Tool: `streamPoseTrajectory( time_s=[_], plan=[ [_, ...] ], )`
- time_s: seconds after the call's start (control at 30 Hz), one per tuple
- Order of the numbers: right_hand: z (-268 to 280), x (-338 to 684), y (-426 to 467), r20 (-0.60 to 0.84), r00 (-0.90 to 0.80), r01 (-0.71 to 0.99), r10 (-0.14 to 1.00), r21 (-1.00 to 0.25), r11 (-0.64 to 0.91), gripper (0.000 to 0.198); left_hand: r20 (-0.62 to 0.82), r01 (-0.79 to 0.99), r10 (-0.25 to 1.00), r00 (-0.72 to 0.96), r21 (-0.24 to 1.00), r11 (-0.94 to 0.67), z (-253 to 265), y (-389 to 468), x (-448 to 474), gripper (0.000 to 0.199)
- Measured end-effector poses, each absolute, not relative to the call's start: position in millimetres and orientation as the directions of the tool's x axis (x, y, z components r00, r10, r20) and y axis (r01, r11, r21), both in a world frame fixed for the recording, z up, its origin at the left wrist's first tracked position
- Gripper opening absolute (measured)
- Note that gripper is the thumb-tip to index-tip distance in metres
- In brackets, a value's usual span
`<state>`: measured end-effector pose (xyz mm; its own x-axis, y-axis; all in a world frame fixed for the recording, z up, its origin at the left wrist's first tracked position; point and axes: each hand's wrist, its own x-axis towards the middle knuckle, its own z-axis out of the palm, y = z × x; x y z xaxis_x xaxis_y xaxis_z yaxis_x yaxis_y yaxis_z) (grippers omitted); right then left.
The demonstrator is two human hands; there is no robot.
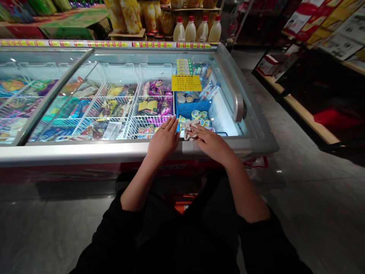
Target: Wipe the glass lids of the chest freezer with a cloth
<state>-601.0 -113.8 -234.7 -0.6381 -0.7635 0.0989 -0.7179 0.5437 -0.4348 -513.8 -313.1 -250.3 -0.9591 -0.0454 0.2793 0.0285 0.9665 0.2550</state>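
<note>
Under my right hand (212,144) is a crumpled pale cloth (190,128), pressed against the glass near the front rim of a chest freezer (85,149). The fingers of that hand curl over the cloth's edge. My left hand (165,137) lies flat on the glass lid just to the left, fingers stretched out, with a ring on one of them. Through the glass, white wire baskets (134,118) hold bagged frozen goods. A blue basket (194,109) with small round tubs sits beneath the cloth, and a yellow sign (186,83) is on the glass behind it.
A curved metal handle (238,102) stands at the lid's right end. Several white bottles with red caps (202,31) and jars (149,17) line the shelf behind the freezer. To the right are shelves (310,118) with boxes, across a grey tiled floor (302,182).
</note>
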Motion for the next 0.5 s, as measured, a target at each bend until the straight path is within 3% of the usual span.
streamPoseTrajectory(
  time_s=[0.3, 0.5],
  plan=[
    [-242.8, -602.1, -112.6, 0.177, -0.767, -0.630, -0.616, -0.386, 0.674, 0.053, 0.302, 0.029, -0.057, -0.952, 0.273, 0.962, -251.4, -312.0, -512.7, 0.055],
    [-236.8, -597.8, -110.3, 0.122, -0.701, -0.681, -0.702, -0.404, 0.611, 0.051, 0.283, 0.026, -0.059, -0.957, 0.287, 0.958, -248.4, -313.1, -511.1, 0.055]
  ],
)
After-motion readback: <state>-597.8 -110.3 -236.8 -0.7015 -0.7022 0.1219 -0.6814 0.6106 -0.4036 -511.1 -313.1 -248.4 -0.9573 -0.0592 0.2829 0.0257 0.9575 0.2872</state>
